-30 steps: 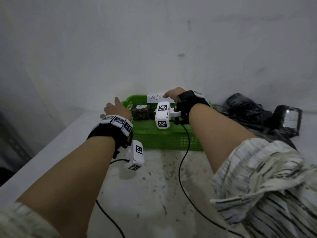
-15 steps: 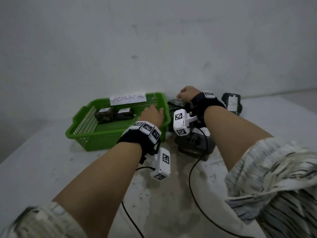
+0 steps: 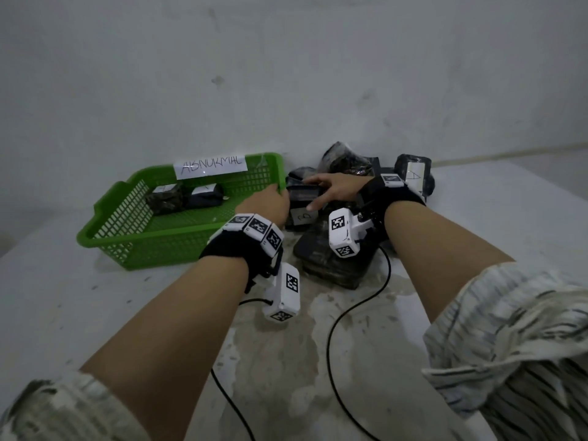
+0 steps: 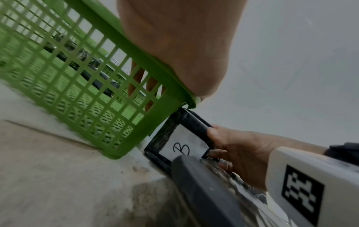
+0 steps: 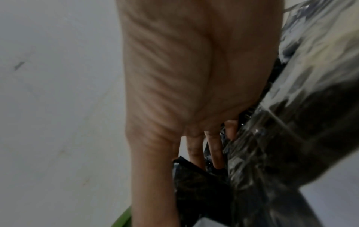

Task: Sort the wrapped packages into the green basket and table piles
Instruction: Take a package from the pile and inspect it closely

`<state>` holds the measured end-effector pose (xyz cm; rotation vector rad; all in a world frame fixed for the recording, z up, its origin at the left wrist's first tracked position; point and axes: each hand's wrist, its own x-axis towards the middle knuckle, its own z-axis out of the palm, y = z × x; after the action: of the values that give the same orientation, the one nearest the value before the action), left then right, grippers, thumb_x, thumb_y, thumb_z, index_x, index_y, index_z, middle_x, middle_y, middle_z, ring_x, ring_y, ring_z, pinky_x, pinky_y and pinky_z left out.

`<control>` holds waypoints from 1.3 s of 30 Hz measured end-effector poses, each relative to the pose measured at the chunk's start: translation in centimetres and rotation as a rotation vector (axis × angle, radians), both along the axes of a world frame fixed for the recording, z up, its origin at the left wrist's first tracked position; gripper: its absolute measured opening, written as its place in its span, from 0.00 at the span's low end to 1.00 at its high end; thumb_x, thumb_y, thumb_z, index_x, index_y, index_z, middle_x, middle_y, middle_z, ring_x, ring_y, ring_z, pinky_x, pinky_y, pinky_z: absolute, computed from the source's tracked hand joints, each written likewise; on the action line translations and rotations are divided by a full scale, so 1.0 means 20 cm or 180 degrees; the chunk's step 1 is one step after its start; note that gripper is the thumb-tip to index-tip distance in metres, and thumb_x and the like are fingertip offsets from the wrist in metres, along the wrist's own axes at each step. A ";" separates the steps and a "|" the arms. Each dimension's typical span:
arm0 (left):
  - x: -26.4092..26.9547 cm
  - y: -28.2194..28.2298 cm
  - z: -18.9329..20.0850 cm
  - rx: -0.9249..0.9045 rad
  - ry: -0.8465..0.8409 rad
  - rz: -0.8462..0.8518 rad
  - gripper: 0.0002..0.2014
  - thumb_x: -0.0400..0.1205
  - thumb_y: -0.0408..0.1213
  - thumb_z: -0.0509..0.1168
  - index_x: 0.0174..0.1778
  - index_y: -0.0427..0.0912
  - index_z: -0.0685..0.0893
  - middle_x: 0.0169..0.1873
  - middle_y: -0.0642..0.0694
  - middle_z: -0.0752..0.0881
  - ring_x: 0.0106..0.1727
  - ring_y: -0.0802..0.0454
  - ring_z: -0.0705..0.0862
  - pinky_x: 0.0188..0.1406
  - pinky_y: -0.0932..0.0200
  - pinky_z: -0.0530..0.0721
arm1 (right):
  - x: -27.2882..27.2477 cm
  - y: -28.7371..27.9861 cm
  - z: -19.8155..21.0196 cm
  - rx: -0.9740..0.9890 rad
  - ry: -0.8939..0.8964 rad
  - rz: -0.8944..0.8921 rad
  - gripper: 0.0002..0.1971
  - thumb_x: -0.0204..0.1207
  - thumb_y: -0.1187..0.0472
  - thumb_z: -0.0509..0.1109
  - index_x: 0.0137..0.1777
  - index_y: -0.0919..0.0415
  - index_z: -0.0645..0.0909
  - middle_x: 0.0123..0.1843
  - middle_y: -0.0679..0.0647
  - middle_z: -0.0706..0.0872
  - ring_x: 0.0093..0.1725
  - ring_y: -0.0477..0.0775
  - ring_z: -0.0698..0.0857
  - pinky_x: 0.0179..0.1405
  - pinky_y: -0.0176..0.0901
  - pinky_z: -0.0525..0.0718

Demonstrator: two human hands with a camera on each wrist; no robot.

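the left hand [image 3: 269, 203] grips the right rim of the green basket [image 3: 133, 198], its fingers [image 4: 150, 83] curled over the edge and down inside the mesh wall; i judge this is to keep the basket steady, or to place it near the pile. the basket stands on the worktop [image 3: 63, 297] and carries a paper sign [image 3: 210, 164] on its far wall. two wrapped packages [image 3: 184, 197] lie inside it, at the far side, so most of its floor is free for more.

the right hand [image 3: 337, 189] reaches into the pile of dark wrapped packages [image 3: 346, 163] just beside the basket. it holds the package marked b [image 4: 179, 145], with the thumb on one edge and the fingers [image 5: 195, 149] going behind; the grip looks like a pinch, probably to lift it out for sorting.

this package touches the basket corner, and another flat package [image 3: 331, 265] lies just before it, so the way out is upward. the worktop near the person is open, except for two black cables [image 3: 350, 310], and piles could go there.
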<state>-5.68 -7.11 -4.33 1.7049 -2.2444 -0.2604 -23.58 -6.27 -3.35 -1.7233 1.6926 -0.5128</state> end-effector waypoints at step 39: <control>0.46 0.19 0.17 0.1002 0.3521 -0.0755 0.23 0.82 0.32 0.64 0.74 0.45 0.69 0.60 0.40 0.79 0.58 0.42 0.83 0.42 0.52 0.86 | 0.62 0.30 0.05 -0.0957 -0.2961 -0.1218 0.27 0.78 0.41 0.65 0.69 0.59 0.74 0.55 0.57 0.88 0.48 0.57 0.87 0.22 0.38 0.81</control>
<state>3.49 -3.41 -0.97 0.9524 -1.5515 -1.2918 -11.14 -0.28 -2.37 -1.0229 1.2548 -1.5265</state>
